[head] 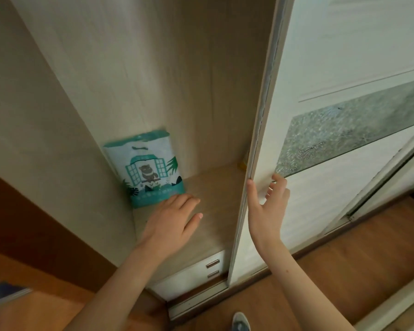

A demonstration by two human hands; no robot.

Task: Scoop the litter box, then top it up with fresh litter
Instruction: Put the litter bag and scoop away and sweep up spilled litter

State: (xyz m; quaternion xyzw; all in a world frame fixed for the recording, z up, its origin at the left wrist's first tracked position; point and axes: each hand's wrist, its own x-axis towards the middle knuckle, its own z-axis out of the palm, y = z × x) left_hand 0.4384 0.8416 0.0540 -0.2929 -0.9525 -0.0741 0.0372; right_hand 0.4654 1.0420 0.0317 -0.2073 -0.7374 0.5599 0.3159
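A teal and white litter bag with a cat drawn in a window stands upright on the wardrobe shelf, against the left inner wall. My left hand hovers open over the shelf just below and right of the bag, fingers spread, holding nothing. My right hand rests on the edge of the white sliding door, thumb on its left edge and fingers on its front face. The litter box and the scoop are not in view.
Two white drawers with metal handles sit under the shelf. A small yellow object peeks out at the back right of the shelf. Wooden floor lies below, with my shoe at the bottom edge.
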